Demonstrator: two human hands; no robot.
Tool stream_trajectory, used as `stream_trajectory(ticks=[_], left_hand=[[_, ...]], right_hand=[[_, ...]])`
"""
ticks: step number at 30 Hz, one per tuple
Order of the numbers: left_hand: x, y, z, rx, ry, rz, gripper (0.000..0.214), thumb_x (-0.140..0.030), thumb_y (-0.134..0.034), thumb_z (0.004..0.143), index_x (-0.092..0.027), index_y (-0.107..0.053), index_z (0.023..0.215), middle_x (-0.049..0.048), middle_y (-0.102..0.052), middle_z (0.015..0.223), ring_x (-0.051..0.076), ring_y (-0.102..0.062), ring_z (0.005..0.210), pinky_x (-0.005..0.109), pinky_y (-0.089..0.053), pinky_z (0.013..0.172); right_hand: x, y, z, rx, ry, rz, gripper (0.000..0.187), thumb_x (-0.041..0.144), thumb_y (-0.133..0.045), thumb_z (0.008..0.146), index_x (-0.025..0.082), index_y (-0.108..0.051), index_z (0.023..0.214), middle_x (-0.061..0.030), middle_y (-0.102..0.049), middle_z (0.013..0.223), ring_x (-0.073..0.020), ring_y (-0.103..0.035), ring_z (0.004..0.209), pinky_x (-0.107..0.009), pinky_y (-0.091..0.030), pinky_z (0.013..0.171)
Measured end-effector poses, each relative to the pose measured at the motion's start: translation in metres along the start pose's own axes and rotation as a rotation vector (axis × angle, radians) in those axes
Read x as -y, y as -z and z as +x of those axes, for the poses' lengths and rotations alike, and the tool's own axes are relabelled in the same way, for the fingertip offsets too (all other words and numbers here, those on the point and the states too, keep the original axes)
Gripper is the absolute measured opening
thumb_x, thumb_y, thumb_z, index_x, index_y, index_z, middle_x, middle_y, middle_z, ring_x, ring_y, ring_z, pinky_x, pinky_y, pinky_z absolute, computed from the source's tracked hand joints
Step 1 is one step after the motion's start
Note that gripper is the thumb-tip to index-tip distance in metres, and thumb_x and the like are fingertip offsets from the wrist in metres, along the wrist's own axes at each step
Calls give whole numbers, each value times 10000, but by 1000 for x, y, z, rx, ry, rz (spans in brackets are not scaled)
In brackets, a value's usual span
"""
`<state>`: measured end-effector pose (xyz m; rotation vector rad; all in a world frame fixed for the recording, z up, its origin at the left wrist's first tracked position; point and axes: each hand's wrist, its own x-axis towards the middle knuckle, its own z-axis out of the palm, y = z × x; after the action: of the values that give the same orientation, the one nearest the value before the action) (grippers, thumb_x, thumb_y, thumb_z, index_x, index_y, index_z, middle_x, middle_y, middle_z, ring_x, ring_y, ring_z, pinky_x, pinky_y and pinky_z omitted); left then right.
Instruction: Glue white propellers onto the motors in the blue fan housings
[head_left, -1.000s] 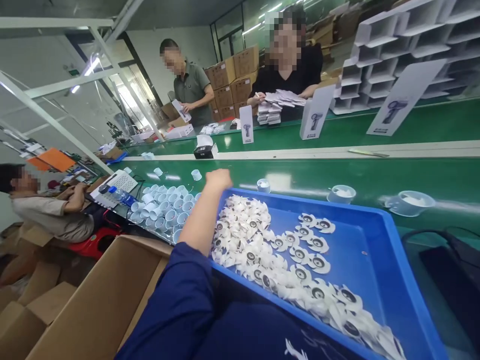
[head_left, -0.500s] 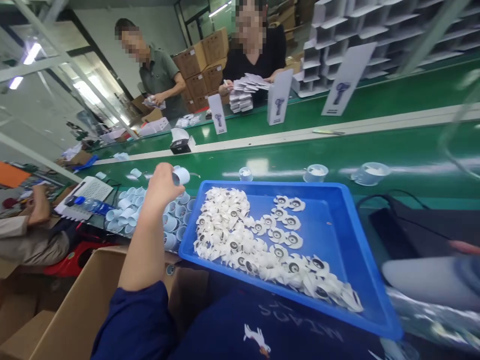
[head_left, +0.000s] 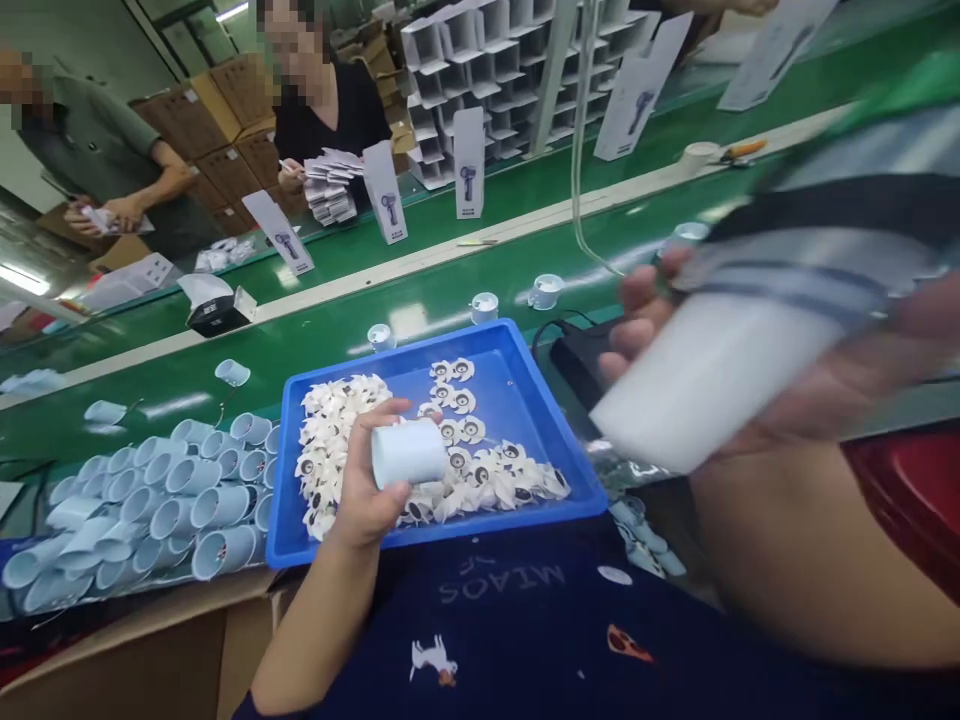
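Observation:
My left hand (head_left: 367,480) is closed around a light-blue plastic cylinder (head_left: 411,452), held sideways above the tray. Under it, the blue tray (head_left: 544,420) holds many white fan impellers (head_left: 337,400), heaped at the left and front, with several in paired rows. At the right, close to the camera, my right hand (head_left: 814,395) is blurred. Its fingers are wrapped round a white tube-like object (head_left: 712,375) with a grey, partly see-through part and a black band; its kind cannot be made out.
Many light-blue cylinders (head_left: 169,470) lie piled left of the tray. Several cups (head_left: 545,291) stand on the green belt (head_left: 330,345) behind it. Upright fan boxes (head_left: 469,170), a tissue box (head_left: 217,305) and two co-workers (head_left: 334,120) are beyond. A clear tube (head_left: 581,150) hangs down.
My left hand has brought the cylinder from the pile to over the tray. The view has turned right, and my right hand with the white object has come into view.

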<state>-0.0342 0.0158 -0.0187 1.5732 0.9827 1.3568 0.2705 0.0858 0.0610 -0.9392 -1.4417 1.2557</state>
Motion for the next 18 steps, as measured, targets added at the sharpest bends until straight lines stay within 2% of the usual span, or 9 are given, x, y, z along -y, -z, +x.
stream_trajectory(ticks=[2,3,4,5,6,7,9,14,18], left_hand=[[-9,-8,2,120,-53,226,524,-533,-717,796,-339,-472,1217,77,-601,1186,287,-652,1093,473,-572,888],[-14,-12,3,195,-75,365,550,-503,-764,766,-324,-503,1216,74,-629,1135,281,-652,1064,475,-555,914],[-20,-16,4,254,-95,498,561,-485,-798,737,-301,-542,1201,78,-646,1107,283,-647,1049,477,-540,930],[-25,-20,4,282,-116,607,545,-468,-817,717,-275,-579,1169,89,-652,1109,290,-639,1053,480,-529,940],[-30,-23,4,282,-146,682,509,-444,-821,710,-254,-607,1131,102,-652,1130,303,-628,1075,488,-521,947],[-33,-27,3,254,-182,719,467,-411,-814,711,-239,-621,1100,111,-653,1148,316,-617,1101,496,-514,953],[-38,-31,0,186,-216,719,390,-345,-787,712,-223,-631,1047,109,-671,1138,318,-621,1103,491,-517,947],[-41,-38,-8,117,-137,654,271,-365,-778,688,-208,-616,837,29,-671,765,208,-636,703,349,-527,651],[-41,-43,-8,84,-129,629,269,-362,-786,662,-206,-593,764,-3,-640,685,161,-596,606,289,-455,556]], right_hand=[[17,-35,5,44,-138,492,1013,633,261,809,200,-552,1230,42,-605,964,-83,-585,717,-351,-445,674],[23,-52,7,71,-183,637,930,577,232,846,179,-546,1166,61,-584,861,-70,-579,660,-326,-453,652],[27,-67,10,85,-199,727,780,594,90,906,180,-540,1107,65,-574,797,-78,-587,627,-308,-471,638],[30,-81,11,96,-182,749,611,641,-144,932,192,-537,1064,59,-580,766,-97,-600,609,-296,-493,621],[31,-92,13,116,-150,731,485,655,-431,880,210,-543,1035,47,-597,762,-123,-615,612,-296,-517,611],[30,-100,14,127,-105,707,476,610,-670,765,226,-557,1021,32,-615,776,-146,-626,627,-303,-539,609],[24,-111,14,153,-30,680,598,527,-890,574,244,-593,1010,12,-629,810,-169,-634,665,-312,-561,622],[12,-117,7,185,44,600,454,571,-853,666,219,-624,837,1,-601,791,-165,-629,709,-292,-547,635],[13,-117,2,188,20,550,407,507,-882,644,208,-635,766,-6,-610,766,-184,-623,708,-311,-544,621]])
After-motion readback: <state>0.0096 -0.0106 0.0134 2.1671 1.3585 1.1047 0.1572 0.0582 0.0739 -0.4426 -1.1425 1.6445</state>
